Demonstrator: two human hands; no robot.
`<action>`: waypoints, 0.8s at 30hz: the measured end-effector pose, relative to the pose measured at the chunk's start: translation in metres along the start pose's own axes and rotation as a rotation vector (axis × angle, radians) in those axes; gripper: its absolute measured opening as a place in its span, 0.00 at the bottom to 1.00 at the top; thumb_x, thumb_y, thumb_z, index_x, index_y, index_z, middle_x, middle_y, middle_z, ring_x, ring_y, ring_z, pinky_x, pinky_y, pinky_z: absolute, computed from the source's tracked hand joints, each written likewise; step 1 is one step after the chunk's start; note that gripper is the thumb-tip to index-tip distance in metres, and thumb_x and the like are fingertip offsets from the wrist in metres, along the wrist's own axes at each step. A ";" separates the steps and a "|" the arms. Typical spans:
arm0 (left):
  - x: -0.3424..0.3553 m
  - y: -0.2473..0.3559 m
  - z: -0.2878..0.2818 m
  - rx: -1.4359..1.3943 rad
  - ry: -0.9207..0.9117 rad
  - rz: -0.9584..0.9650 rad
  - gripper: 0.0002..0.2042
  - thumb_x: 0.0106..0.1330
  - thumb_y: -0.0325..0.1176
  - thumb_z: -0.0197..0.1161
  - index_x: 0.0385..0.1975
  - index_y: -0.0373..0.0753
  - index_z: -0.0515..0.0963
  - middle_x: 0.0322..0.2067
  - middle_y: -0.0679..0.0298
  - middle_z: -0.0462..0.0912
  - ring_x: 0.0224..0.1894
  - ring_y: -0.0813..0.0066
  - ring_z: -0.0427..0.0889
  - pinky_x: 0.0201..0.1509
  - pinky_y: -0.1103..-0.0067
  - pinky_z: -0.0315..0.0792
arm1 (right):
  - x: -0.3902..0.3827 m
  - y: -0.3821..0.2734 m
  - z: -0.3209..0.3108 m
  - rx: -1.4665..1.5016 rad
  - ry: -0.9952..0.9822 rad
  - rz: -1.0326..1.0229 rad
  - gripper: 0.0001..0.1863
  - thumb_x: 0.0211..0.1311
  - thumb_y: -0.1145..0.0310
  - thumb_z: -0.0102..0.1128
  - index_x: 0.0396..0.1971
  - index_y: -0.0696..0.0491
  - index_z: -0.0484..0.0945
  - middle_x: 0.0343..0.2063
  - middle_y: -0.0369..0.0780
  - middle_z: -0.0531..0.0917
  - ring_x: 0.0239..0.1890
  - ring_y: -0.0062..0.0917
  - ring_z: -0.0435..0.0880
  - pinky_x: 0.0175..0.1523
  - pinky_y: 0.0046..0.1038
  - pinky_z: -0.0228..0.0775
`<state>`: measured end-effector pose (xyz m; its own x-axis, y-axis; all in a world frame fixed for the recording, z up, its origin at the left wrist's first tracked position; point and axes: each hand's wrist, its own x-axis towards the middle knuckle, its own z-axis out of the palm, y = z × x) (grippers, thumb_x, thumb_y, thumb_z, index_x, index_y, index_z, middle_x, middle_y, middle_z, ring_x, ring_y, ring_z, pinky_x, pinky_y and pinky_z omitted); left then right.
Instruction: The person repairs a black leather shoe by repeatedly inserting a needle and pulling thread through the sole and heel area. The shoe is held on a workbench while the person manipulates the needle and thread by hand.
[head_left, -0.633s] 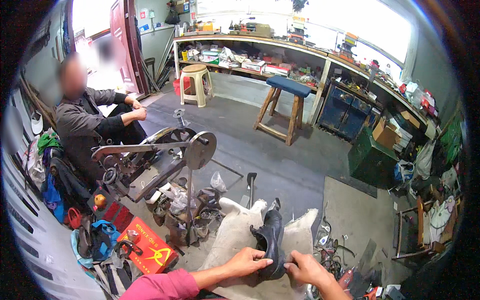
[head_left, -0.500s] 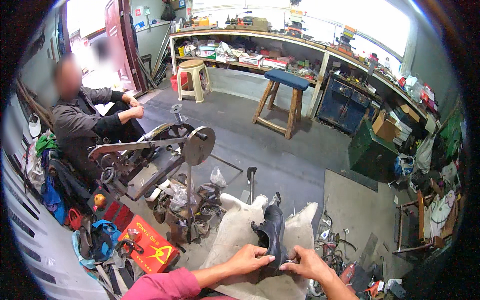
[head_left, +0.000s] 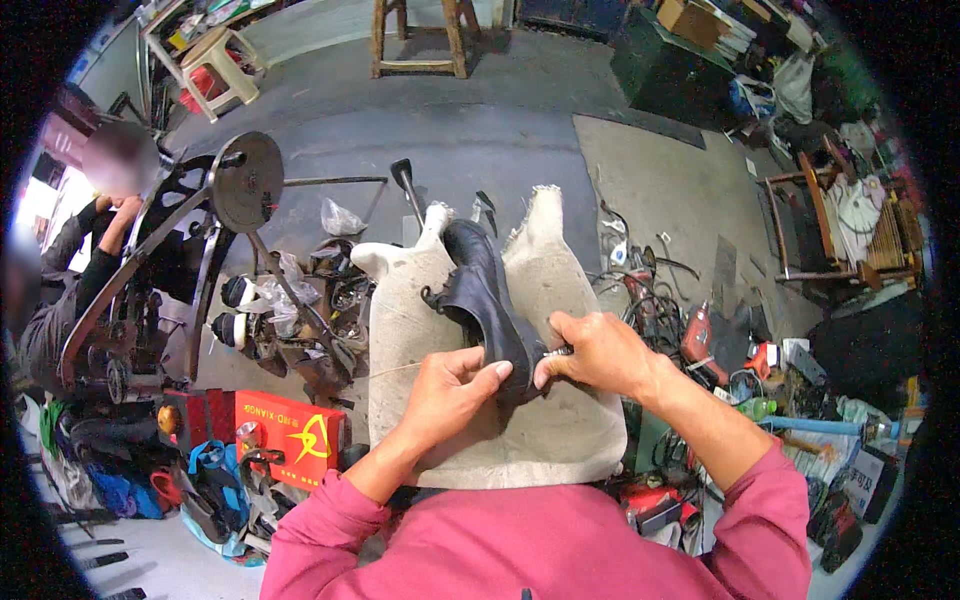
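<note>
A black leather shoe (head_left: 475, 285) lies toe away from me on a stiff beige cloth (head_left: 540, 450) over my lap. My left hand (head_left: 450, 395) grips the shoe's heel end, with thumb at the collar. A thin thread (head_left: 395, 368) stretches leftward from near it across the cloth. My right hand (head_left: 600, 355) is at the right side of the heel, fingers closed on a small metal tool (head_left: 558, 352) whose tip is hidden, with the thumb against the shoe.
A cast-iron machine (head_left: 245, 180) and a seated person (head_left: 75, 290) are at left, near a red box (head_left: 280, 465). Assorted parts, cables and a red power tool (head_left: 697, 335) lie at right. A plastic stool (head_left: 220, 75), wooden stool (head_left: 420, 55) and green chest (head_left: 660, 70) stand beyond.
The view has tilted down sharply, so my lap and sleeves show more and the bench has left view. My right hand's fingers have shifted at the heel, with its wrist turned.
</note>
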<state>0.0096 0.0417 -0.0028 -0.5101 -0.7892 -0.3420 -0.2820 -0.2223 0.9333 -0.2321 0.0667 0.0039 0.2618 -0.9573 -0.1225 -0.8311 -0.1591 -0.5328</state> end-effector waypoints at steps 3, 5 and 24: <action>0.001 -0.001 0.001 -0.056 -0.015 -0.017 0.11 0.68 0.34 0.64 0.28 0.33 0.80 0.22 0.77 0.76 0.28 0.91 0.68 0.30 0.84 0.65 | 0.002 -0.001 -0.002 -0.053 0.026 -0.003 0.33 0.42 0.41 0.76 0.27 0.59 0.74 0.18 0.51 0.80 0.27 0.51 0.83 0.32 0.45 0.74; 0.001 -0.004 0.003 -0.106 -0.001 0.017 0.12 0.68 0.35 0.64 0.26 0.33 0.79 0.21 0.77 0.76 0.27 0.91 0.67 0.29 0.84 0.64 | 0.002 -0.003 -0.005 -0.085 0.037 0.017 0.35 0.40 0.38 0.75 0.24 0.59 0.75 0.17 0.51 0.80 0.26 0.50 0.83 0.32 0.44 0.74; 0.004 0.001 0.022 0.336 0.151 0.159 0.39 0.46 0.41 0.79 0.58 0.37 0.66 0.46 0.48 0.81 0.50 0.50 0.82 0.53 0.66 0.75 | -0.058 0.005 0.002 1.277 -0.095 0.306 0.32 0.62 0.64 0.62 0.64 0.55 0.65 0.23 0.31 0.70 0.18 0.13 0.62 0.24 0.19 0.55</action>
<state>-0.0103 0.0507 -0.0054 -0.4510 -0.8793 -0.1530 -0.4719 0.0894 0.8771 -0.2503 0.1215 0.0068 0.2237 -0.8848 -0.4087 0.1693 0.4482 -0.8777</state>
